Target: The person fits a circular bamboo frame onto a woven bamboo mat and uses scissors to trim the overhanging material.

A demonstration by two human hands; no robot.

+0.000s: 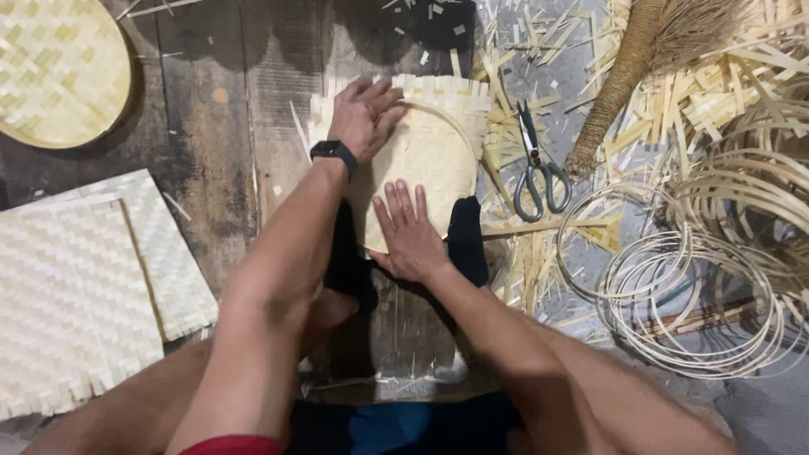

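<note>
Palms flat, the left hand [364, 116] and right hand [410, 229] press the pale square woven bamboo mat [430, 152] and its thin round bamboo hoop [455, 126] onto the dark wooden floor [211, 143], seemingly steadied by black-socked feet [466, 240], grey-handled scissors [534, 164] nearby.

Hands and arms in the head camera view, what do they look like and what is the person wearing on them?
Both forearms are bare, with no gloves on the left hand or the right hand. A black wristwatch with a dark band sits on the left wrist. No rings show on the fingers. A bit of red sleeve shows at the bottom edge on the left arm.
</note>
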